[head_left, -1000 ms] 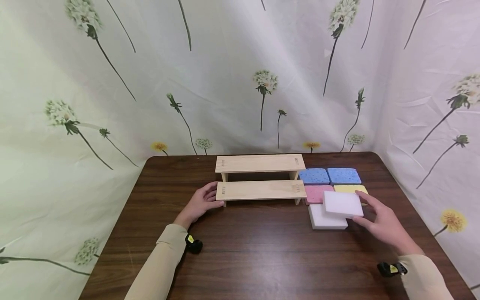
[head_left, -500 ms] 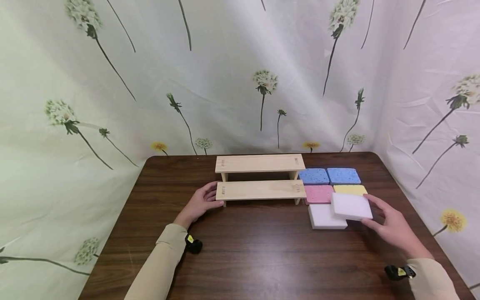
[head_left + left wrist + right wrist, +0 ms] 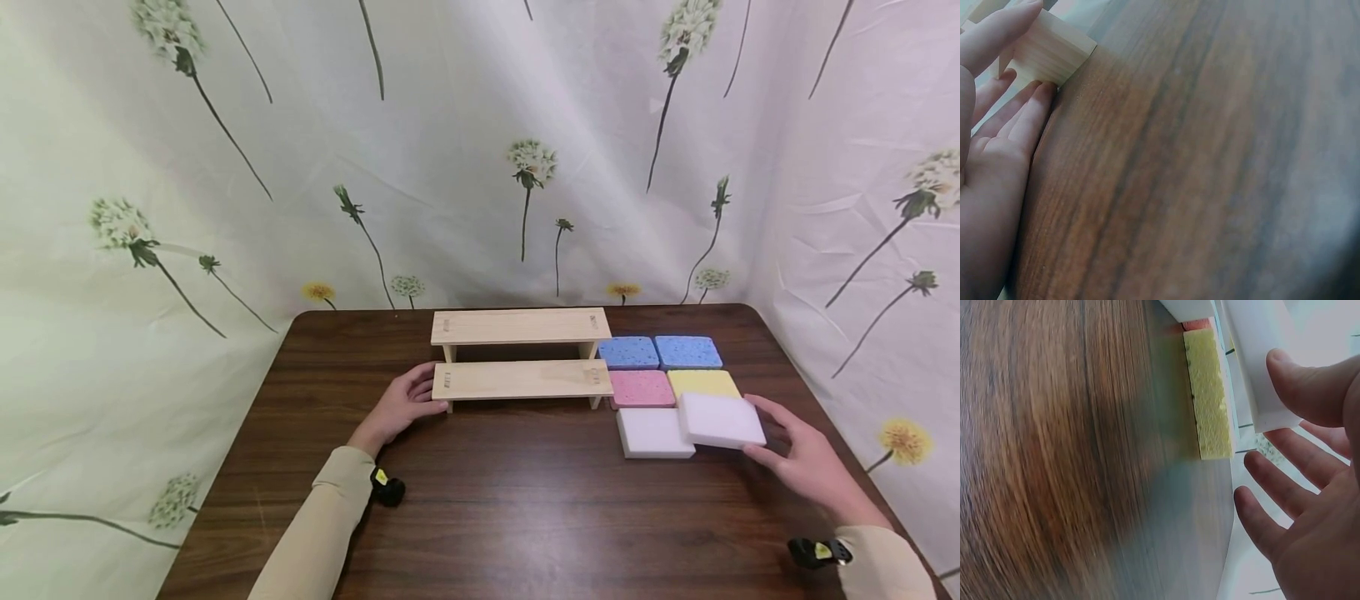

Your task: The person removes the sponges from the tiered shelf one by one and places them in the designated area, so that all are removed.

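Note:
A two-tier wooden shelf stand stands near the table's back edge. At its left end, my left hand holds the lower tier, thumb at the front corner and fingers along the side; the left wrist view shows the fingertips against the wooden stand. My right hand pinches a white sponge block by its right end, between thumb and fingers. That block is raised and tilted, just in front of the yellow sponge. To its left lies another white sponge block, partly overlapped in the head view.
Two blue sponges lie in a back row, right of the stand. A pink sponge sits before them, beside the yellow one. Flower-printed cloth hangs behind the dark wooden table.
My right hand has carried the white sponge block rightward and a little toward me, off the other white block, uncovering more of the pink and yellow sponges. My left hand stays still.

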{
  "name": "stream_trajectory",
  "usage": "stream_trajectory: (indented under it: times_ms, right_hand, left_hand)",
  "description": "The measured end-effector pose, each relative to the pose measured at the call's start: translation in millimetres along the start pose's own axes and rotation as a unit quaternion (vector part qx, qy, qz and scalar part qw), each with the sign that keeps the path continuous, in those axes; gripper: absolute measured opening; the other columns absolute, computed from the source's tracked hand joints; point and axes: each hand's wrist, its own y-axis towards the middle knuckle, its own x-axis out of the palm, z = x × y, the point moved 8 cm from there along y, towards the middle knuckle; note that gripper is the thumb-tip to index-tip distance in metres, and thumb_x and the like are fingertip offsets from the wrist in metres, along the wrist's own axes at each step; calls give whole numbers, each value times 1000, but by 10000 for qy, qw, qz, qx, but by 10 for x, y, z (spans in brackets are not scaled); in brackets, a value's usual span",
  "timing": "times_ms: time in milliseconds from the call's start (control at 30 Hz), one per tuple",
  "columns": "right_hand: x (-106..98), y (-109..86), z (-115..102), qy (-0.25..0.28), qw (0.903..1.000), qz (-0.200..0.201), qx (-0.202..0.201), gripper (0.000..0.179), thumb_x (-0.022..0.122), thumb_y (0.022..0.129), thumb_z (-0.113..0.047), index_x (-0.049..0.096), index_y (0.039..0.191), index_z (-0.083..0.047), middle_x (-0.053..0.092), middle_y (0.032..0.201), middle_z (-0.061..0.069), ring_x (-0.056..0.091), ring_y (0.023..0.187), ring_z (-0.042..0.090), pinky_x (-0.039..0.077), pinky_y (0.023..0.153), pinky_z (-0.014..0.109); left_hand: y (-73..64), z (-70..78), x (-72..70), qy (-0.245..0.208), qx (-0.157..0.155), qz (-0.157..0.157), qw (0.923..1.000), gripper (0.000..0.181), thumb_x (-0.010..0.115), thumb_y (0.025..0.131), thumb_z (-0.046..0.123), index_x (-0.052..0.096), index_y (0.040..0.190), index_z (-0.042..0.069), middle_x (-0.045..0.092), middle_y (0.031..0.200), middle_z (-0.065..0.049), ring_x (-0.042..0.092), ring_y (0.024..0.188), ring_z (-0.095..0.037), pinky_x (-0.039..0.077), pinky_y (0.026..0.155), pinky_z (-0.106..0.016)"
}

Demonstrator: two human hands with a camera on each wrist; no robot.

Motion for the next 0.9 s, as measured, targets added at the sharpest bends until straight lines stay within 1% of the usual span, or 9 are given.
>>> stream_trajectory:
  times_ms: [167,267,300,367,400,500,767,833,900]
  right_hand:
    - [-14,-22,46,-77,9999,-79,49,80,87,87,-10,45,154,2,49,148,38,58,119,60,53,88,65]
    - [-20,-32,64,-110,9999,-95,27,80,87,86,-10,45,153,2,49,148,38,58,120,60,57,88,44]
    - [-21,-35,67,-120,9999,-89,9,80,87,86,-9,46,153,2,50,147,38,59,119,60,57,86,35]
    - [-26,-41,75,-148,9999,-52,-47,80,88,85,-8,47,152,3,51,146,38,61,118,60,50,81,17]
    - [-23,-45,79,-145,9999,-54,-63,80,88,84,-7,47,152,3,51,145,39,61,117,60,46,79,11]
    - [-13,-57,98,-152,9998,-25,-118,80,88,84,-6,47,151,4,52,144,39,62,116,60,42,79,5]
    - [-6,-95,145,-27,9999,34,-164,80,87,83,-2,46,151,6,54,140,40,62,115,59,37,79,-3]
    - [-10,-102,152,-54,9999,20,-96,79,87,84,-2,46,151,6,53,141,40,61,116,59,41,78,0]
    - [-5,-112,159,-73,10000,-37,13,79,86,85,-3,44,152,5,52,142,40,60,117,60,55,82,15]
  left_hand:
    - [-4,-10,-1,-16,0,15,10000,88,84,90,5,32,161,-3,40,161,-28,44,148,-40,48,114,-35]
    - [-4,-5,-3,-23,8,19,10000,88,84,90,5,32,161,-2,40,161,-27,44,148,-40,47,115,-37]
    - [-2,-2,-3,-18,9,15,10000,88,84,90,5,32,161,-2,40,161,-27,44,148,-40,47,115,-38]
    - [0,-2,-1,-6,6,3,10000,88,84,90,6,32,161,-2,40,161,-27,44,148,-40,46,116,-39]
    - [0,-3,0,-5,5,3,10000,88,84,90,6,32,161,-2,40,161,-27,44,148,-39,46,116,-39]
    - [7,-12,4,8,-22,8,10000,89,85,90,8,32,161,-1,40,161,-26,44,148,-39,46,117,-40]
    - [9,-10,3,-5,-41,44,10000,89,86,89,8,34,161,0,42,160,-25,45,147,-38,47,115,-37]
    - [3,-1,3,-28,-20,29,10000,89,85,89,7,33,161,-1,42,160,-26,45,147,-39,49,113,-35]
    - [-5,6,5,-52,-6,13,10000,88,84,90,6,32,161,-2,41,160,-27,45,147,-40,50,112,-33]
